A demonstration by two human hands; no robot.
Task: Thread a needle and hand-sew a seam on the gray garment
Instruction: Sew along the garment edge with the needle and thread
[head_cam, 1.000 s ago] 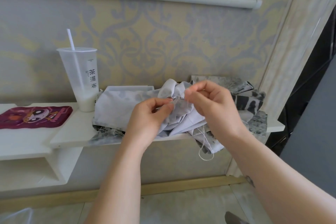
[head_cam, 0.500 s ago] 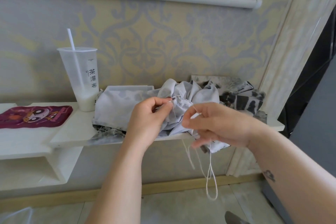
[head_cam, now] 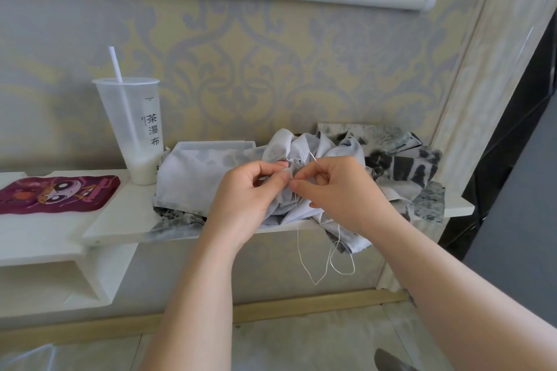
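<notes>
Far left on the white shelf (head_cam: 126, 214) there's my purple cartoon mat (head_cam: 57, 194), then a plastic cup (head_cam: 132, 129) with a straw and a bit of milky drink at the bottom. The gray garment (head_cam: 205, 172) is bunched up on the shelf just beside the cup. My left hand (head_cam: 250, 193) pinches a fold of it, and my right hand (head_cam: 340, 190), fingertips nearly meeting the left's, pinches the needle (head_cam: 313, 158), which sticks up tilted. Honestly can't tell if the tip is in the cloth. The white thread (head_cam: 298, 250) dangles in loops below the shelf edge. Black-and-white patterned fabric (head_cam: 404, 169) lies far right.
</notes>
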